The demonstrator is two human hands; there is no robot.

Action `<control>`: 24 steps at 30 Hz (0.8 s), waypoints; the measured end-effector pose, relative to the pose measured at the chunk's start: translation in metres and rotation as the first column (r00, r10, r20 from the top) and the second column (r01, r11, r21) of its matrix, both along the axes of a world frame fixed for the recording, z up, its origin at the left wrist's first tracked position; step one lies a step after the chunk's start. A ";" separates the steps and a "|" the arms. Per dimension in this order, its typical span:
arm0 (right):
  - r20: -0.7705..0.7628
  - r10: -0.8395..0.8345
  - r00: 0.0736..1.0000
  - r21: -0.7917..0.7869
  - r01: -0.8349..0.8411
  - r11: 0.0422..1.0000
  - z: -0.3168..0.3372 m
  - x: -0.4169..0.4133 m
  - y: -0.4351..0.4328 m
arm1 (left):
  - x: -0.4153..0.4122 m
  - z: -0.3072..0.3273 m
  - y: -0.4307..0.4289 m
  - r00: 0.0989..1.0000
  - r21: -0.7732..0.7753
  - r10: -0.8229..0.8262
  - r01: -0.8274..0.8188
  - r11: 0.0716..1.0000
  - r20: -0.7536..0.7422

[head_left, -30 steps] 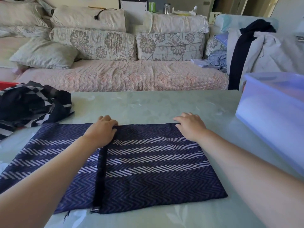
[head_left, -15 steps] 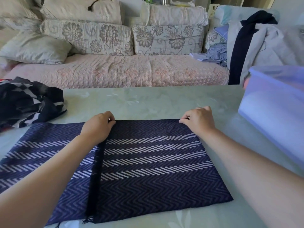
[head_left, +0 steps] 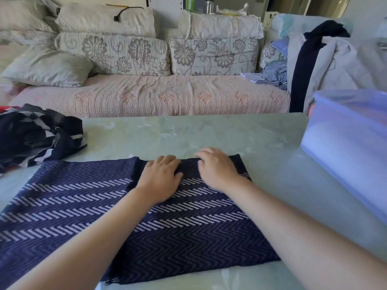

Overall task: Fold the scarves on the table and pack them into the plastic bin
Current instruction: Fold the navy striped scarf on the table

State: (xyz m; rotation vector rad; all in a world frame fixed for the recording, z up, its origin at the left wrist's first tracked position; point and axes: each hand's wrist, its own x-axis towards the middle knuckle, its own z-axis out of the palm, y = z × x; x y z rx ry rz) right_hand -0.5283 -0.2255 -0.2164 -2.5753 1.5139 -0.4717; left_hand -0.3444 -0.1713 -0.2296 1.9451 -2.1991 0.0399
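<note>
On table [head_left: 188, 132] — hands flat, holding nothing, on navy scarf [head_left: 188, 227]; scarf pile [head_left: 37, 135] left, bin [head_left: 345, 143] right.

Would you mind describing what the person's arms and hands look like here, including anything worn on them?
Both forearms are bare as far as the frame shows, with no sleeves visible. The left hand and the right hand wear no gloves, and no watch, bracelet or ring can be seen on them. No markings show on either arm.
</note>
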 end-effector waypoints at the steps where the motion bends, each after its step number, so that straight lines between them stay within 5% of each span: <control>1: 0.010 0.016 1.000 0.096 -0.017 0.995 -0.003 0.010 0.010 | -0.004 -0.005 0.003 1.000 0.064 0.026 -0.025 0.998 -0.008; 4: -0.096 0.072 0.993 0.260 -0.045 0.964 -0.015 0.015 0.025 | -0.002 -0.012 0.006 0.996 0.215 0.088 -0.086 0.973 -0.002; 15: -0.268 -0.107 0.957 0.264 0.180 0.948 -0.015 -0.073 -0.001 | 0.027 -0.006 0.030 0.972 0.303 0.212 -0.232 0.924 0.097; 20: -0.284 -0.138 0.949 0.198 0.199 0.960 -0.009 -0.081 0.020 | 0.014 0.000 0.032 0.969 0.198 0.183 -0.215 0.956 0.167; 24: -0.237 -0.100 0.966 0.120 0.131 0.984 -0.005 -0.089 0.043 | -0.015 0.012 0.035 1.000 0.087 0.010 -0.012 0.996 0.021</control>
